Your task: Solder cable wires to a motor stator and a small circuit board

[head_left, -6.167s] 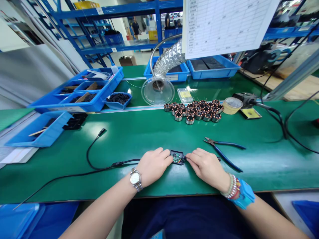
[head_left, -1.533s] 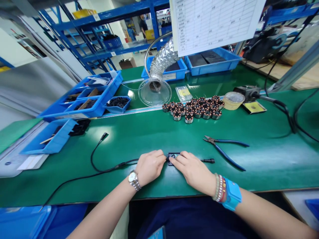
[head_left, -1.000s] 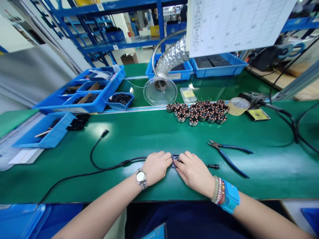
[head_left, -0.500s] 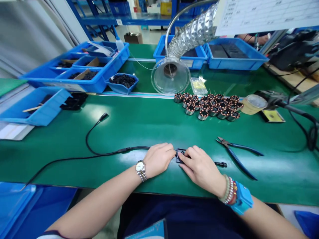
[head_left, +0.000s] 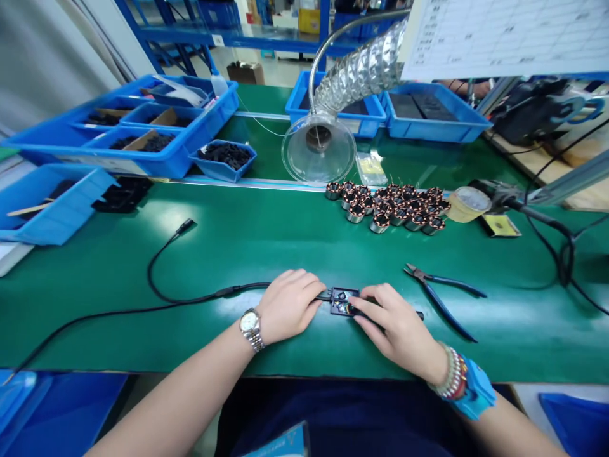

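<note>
A small black open-topped case (head_left: 343, 293) with wiring inside lies on the green bench, between my hands. My left hand (head_left: 291, 304) is closed around the black cable (head_left: 247, 287) just left of the case. The cable runs left and splits, one branch ending in a black connector (head_left: 185, 226). My right hand (head_left: 392, 320) has its fingertips on the right side of the case, thumb at the lower edge. Part of the case and the cable on its right are hidden under that hand; a black end (head_left: 419, 315) shows beyond it.
Blue-handled cutters (head_left: 442, 298) lie to the right. Several copper-wound stators (head_left: 380, 223) stand behind, near a clear fume hood (head_left: 318, 155) and a tape roll (head_left: 469, 203). Blue parts bins (head_left: 166, 162) line the left; blue trays (head_left: 438, 130) sit at the back. Another person's hand shows at back right.
My right hand has shifted right and drawn back, uncovering more of the case's inside. My left hand has slid slightly left of the case along the cable. The camera view has shifted a little.
</note>
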`<move>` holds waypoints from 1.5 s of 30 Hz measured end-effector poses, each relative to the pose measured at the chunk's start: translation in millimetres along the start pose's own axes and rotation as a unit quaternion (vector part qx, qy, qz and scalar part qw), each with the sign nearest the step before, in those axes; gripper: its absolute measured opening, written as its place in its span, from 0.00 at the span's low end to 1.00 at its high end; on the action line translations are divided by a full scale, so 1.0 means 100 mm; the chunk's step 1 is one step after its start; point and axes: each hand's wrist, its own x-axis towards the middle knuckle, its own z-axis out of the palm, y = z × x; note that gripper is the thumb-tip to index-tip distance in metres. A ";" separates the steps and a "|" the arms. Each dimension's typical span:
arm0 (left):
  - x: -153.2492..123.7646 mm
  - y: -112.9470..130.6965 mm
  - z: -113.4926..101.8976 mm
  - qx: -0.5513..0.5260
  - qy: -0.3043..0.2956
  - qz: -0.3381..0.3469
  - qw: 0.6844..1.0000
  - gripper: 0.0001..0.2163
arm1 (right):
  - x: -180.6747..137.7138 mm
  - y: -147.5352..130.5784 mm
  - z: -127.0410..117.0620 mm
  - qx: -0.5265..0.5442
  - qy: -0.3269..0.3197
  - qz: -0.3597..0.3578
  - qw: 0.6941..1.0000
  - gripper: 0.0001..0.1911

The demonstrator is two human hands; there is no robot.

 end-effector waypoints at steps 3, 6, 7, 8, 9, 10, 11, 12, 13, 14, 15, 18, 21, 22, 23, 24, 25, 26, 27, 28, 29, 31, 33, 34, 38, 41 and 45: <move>0.01 -0.01 0.00 -0.007 -0.006 0.021 1.000 0.10 | -0.01 -0.01 0.01 -0.021 -0.021 -0.008 1.000 0.13; 0.02 0.00 0.02 0.001 -0.017 0.034 0.999 0.09 | 0.03 -0.04 0.05 -0.048 -0.036 -0.012 0.998 0.13; 0.03 0.00 0.03 0.006 -0.019 0.037 0.999 0.09 | 0.04 -0.04 0.06 -0.059 -0.039 -0.011 0.997 0.13; 0.03 -0.01 0.03 0.012 -0.017 0.040 0.999 0.08 | 0.06 -0.05 0.07 -0.070 -0.040 -0.010 0.997 0.13; 0.04 -0.01 0.04 0.017 -0.013 0.044 0.999 0.08 | 0.07 -0.05 0.09 -0.080 -0.041 -0.007 0.996 0.13; 0.04 -0.01 0.05 0.021 -0.009 0.048 0.999 0.09 | 0.08 -0.06 0.10 -0.087 -0.042 -0.004 0.995 0.13; 0.05 -0.02 0.05 0.023 -0.004 0.051 0.998 0.09 | 0.08 -0.06 0.11 -0.092 -0.042 -0.001 0.995 0.12; 0.05 -0.02 0.05 0.023 -0.001 0.053 0.998 0.09 | 0.08 -0.06 0.12 -0.091 -0.044 0.002 0.995 0.12; 0.06 -0.02 0.05 0.019 0.000 0.055 0.998 0.09 | 0.07 -0.05 0.12 -0.083 -0.046 0.001 0.996 0.12; 0.06 -0.02 0.04 0.015 -0.001 0.055 0.998 0.09 | 0.06 -0.03 0.11 -0.065 -0.046 -0.001 0.997 0.12; 0.06 -0.02 0.04 0.011 -0.004 0.054 0.998 0.09 | 0.05 -0.01 0.10 -0.038 -0.040 -0.003 0.998 0.13; 0.06 -0.04 0.02 0.001 -0.013 0.050 0.999 0.09 | 0.02 0.07 0.04 0.073 0.037 0.021 0.996 0.16; 0.05 -0.05 0.00 -0.009 -0.013 0.046 0.999 0.09 | 0.01 0.15 -0.02 0.132 0.131 0.075 0.980 0.14; 0.04 -0.05 0.00 -0.012 -0.012 0.045 0.999 0.09 | 0.02 0.17 -0.03 0.137 0.142 0.084 0.977 0.13; 0.04 -0.04 -0.01 -0.016 -0.011 0.046 0.999 0.10 | 0.02 0.18 -0.04 0.140 0.145 0.088 0.976 0.13; 0.04 -0.04 -0.01 -0.019 -0.009 0.050 0.999 0.10 | 0.03 0.19 -0.04 0.142 0.142 0.088 0.976 0.13; 0.04 -0.02 -0.01 -0.022 -0.007 0.057 0.998 0.12 | 0.03 0.20 -0.03 0.143 0.138 0.087 0.976 0.12; 0.05 -0.01 0.00 -0.024 -0.006 0.065 0.998 0.13 | 0.03 0.20 -0.03 0.144 0.134 0.086 0.977 0.13; 0.05 0.01 0.01 -0.022 -0.007 0.075 0.997 0.15 | 0.04 0.19 -0.02 0.145 0.131 0.086 0.977 0.13; 0.06 0.03 0.02 -0.016 -0.010 0.086 0.996 0.16 | 0.04 0.19 -0.02 0.146 0.127 0.085 0.977 0.13; 0.07 0.04 0.04 -0.006 -0.014 0.095 0.995 0.16 | 0.04 0.19 -0.02 0.147 0.126 0.085 0.977 0.13; 0.09 0.08 0.07 0.024 -0.022 0.101 0.994 0.14 | 0.04 0.19 -0.01 0.148 0.126 0.085 0.977 0.13; 0.10 0.11 0.09 0.050 -0.025 0.095 0.994 0.12 | 0.04 0.18 -0.02 0.148 0.130 0.085 0.977 0.13; 0.11 0.13 0.10 0.057 -0.025 0.090 0.994 0.11 | 0.05 0.19 -0.02 0.148 0.133 0.086 0.976 0.12; 0.13 0.14 0.09 0.050 -0.021 0.080 0.995 0.11 | 0.04 0.19 -0.02 0.147 0.141 0.085 0.975 0.12; 0.12 0.12 0.09 0.031 0.004 0.088 0.996 0.10 | 0.03 0.20 0.00 0.147 0.144 0.085 0.975 0.12; 0.09 0.07 0.12 0.021 0.041 0.109 0.993 0.12 | 0.04 0.19 0.03 0.157 0.152 0.088 0.972 0.12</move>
